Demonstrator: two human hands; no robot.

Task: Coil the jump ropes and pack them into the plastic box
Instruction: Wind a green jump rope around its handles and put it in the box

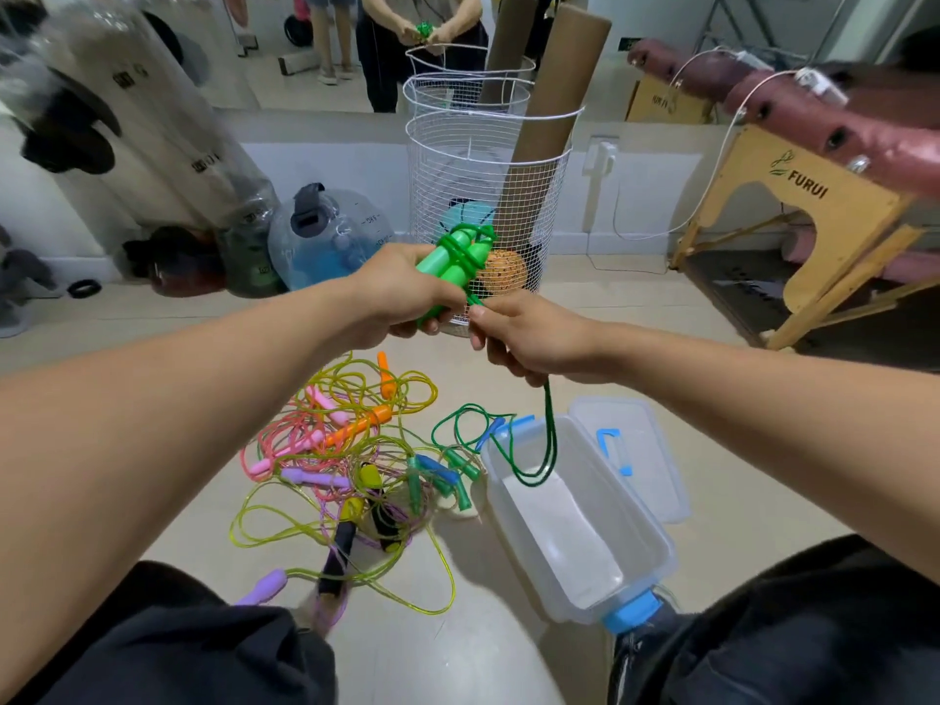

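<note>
Green handles (pixel 454 267) sit side by side in the left hand's (pixel 402 292) grip so the right hand (pixel 524 338), pinching the green cord (pixel 548 424), can wrap it round them, its slack looping over the open plastic box (pixel 575 531) on the floor.

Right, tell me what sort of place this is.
Probably a home gym or fitness studio: a wall mirror, a folding padded massage table, and a white wire basket holding balls and cardboard tubes.
</note>
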